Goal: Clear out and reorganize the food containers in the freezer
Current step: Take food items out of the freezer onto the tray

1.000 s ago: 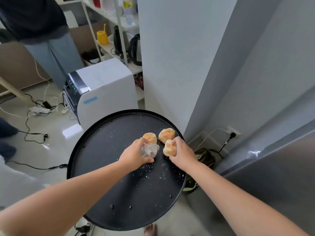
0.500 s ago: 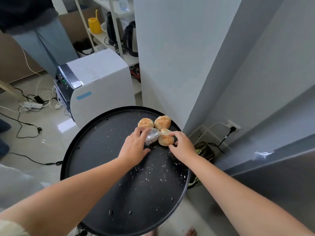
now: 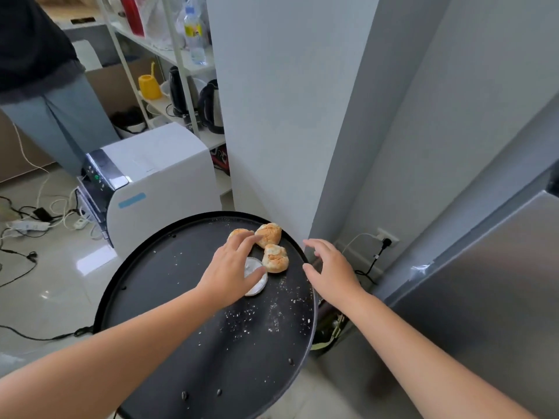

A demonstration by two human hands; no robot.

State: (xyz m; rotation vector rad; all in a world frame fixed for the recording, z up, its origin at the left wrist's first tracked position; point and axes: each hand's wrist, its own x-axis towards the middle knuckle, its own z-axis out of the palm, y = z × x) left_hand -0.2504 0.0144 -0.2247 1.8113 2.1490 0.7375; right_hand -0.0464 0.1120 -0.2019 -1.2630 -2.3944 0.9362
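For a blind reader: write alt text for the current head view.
Over a round black tray, the left hand rests on a frosty white disc and one bun; the right hand hovers open beside two more buns. White crumbs dot the tray.

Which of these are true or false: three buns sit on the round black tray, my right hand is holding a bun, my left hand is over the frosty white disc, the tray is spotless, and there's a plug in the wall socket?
1. Three buns lie on the round black tray. True: the far bun, the near bun and a partly covered bun.
2. The right hand holds a bun. False: it hovers with open fingers, touching nothing.
3. The left hand is over the frosty white disc. True.
4. The tray is spotless. False: white crumbs are scattered on it.
5. A plug sits in the wall socket. True.
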